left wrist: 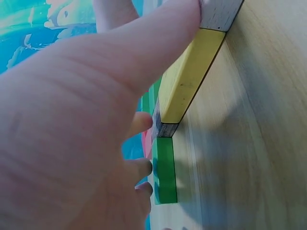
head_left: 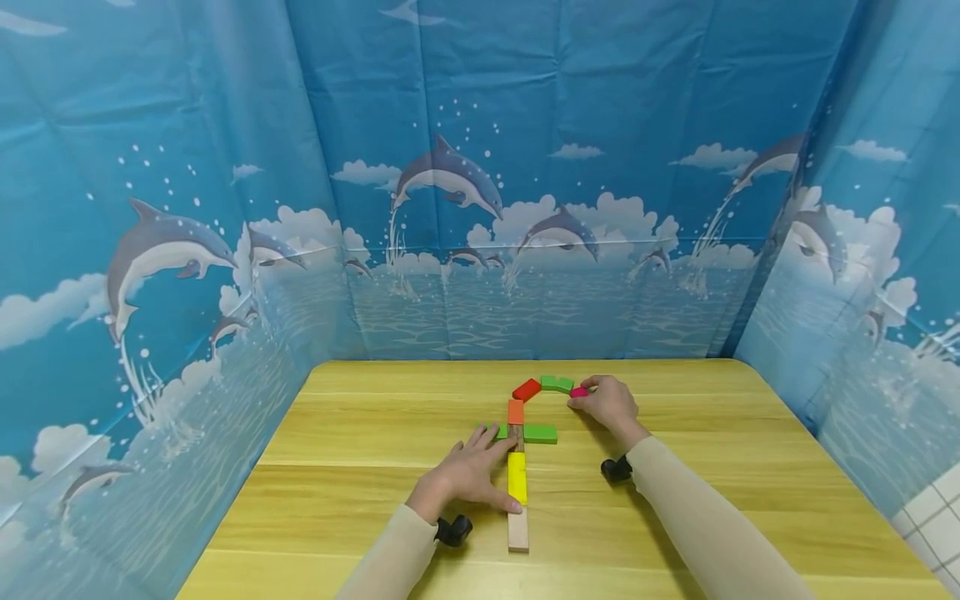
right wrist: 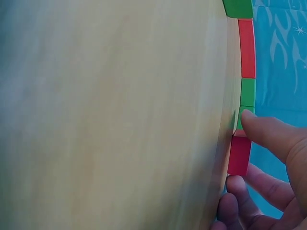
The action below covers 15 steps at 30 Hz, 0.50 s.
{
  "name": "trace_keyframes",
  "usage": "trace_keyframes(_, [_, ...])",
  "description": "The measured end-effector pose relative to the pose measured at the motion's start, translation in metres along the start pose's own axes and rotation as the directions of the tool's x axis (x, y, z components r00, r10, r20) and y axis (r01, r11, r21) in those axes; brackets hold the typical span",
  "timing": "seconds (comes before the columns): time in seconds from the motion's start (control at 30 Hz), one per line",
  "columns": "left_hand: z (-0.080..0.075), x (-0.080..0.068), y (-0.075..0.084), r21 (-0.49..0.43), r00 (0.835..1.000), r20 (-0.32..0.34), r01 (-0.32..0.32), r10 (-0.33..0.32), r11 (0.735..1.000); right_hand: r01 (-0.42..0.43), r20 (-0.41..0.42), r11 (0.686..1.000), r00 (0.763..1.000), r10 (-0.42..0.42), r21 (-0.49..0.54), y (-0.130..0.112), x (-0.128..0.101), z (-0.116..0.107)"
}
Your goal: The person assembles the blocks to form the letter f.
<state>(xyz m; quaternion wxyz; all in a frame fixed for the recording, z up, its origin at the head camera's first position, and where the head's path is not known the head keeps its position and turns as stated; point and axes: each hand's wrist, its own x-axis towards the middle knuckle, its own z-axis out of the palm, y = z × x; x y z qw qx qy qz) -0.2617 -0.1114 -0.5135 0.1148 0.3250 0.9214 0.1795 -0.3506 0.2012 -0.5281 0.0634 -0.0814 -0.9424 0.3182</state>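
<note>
A pink block is being pinched between the thumb and curled fingers of the right hand, at the far right end of a curved row of blocks lying on the wooden tabletop. Just beside the pink block, on its left, a pair of green blocks is being seen, and next to that a red block is lying at a slant. Below the red block an orange block is sitting at the top of a straight line running toward the person, followed by a short grey block, a yellow block and a plain wooden block. A flat green block is lying just to the right of the grey one. The left hand is being laid flat on the tabletop with its fingers straight and spread, holding nothing; its thumb is being pressed against the left side of the yellow block, and its fingertips are reaching the grey block. The scene is being enclosed by a blue dolphin-print backdrop
</note>
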Motion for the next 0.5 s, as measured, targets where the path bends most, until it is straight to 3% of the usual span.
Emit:
trace_keyframes(0.13, [0.001, 0.001, -0.002, -0.001, 0.999, -0.026, -0.019, 0.019, 1.000, 0.014, 0.017, 1.000, 1.000, -0.014, 0.009, 0.000, -0.004, -0.003])
trace_keyframes(0.3, [-0.005, 0.003, -0.001, 0.013, 0.992, -0.123, -0.035, 0.036, 0.999, 0.067, 0.052, 0.998, 0.996, -0.067, 0.017, -0.004, -0.008, -0.013])
trace_keyframes(0.4, [-0.013, 0.003, 0.001, 0.024, 0.976, -0.217, -0.027, 0.031, 0.999, 0.094, 0.060, 0.996, 0.994, -0.094, -0.008, -0.008, -0.012, -0.022])
trace_keyframes(0.5, [-0.021, -0.001, 0.000, 0.026, 0.950, -0.314, 0.001, 0.008, 1.000, 0.134, 0.051, 0.990, 0.990, -0.132, -0.039, -0.014, -0.018, -0.032])
